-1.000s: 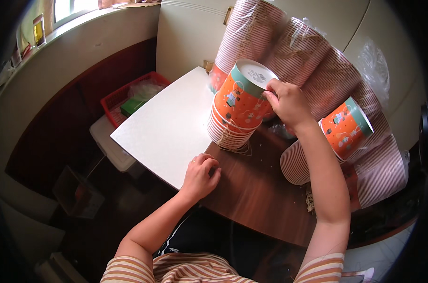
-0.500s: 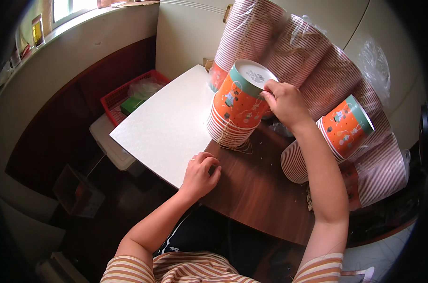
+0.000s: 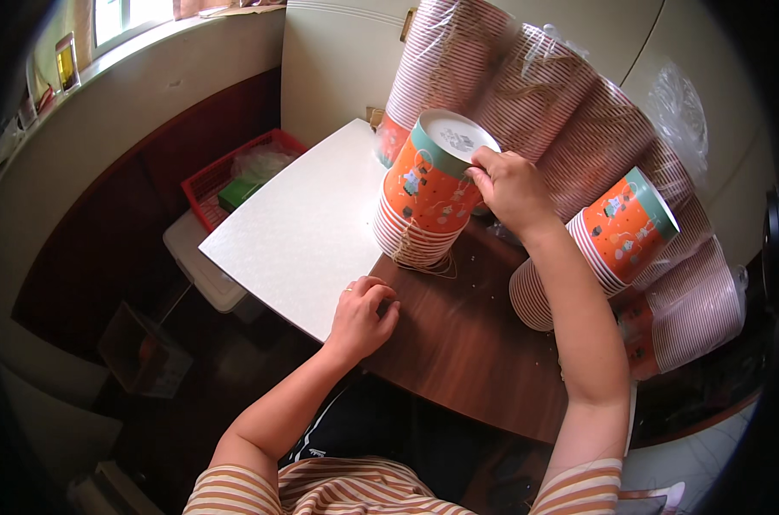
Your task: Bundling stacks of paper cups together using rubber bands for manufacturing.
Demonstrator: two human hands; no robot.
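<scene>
A short stack of nested paper buckets point(image 3: 428, 193) stands upside down on the table, orange with a teal band, small cartoon figures and a white base on top. My right hand point(image 3: 511, 190) pinches the edge of the top bucket's base between thumb and fingers. Loose tan strings point(image 3: 428, 264) lie around the foot of this stack. My left hand point(image 3: 363, 319) rests at the table's near edge, fingers curled, apart from the buckets; nothing shows in it. Right of my right forearm, another stack of the same buckets point(image 3: 625, 227) lies tilted on its side.
Tall bucket stacks in clear plastic wrap point(image 3: 535, 94) line the far right side. The table has a white part point(image 3: 295, 223) and a brown wooden part point(image 3: 458, 360). A red basket point(image 3: 209, 193) sits on a white lidded bin point(image 3: 205, 266) at the left.
The view has shifted very slightly. My right hand still grips the top bucket's edge, and my left hand stays in place.
</scene>
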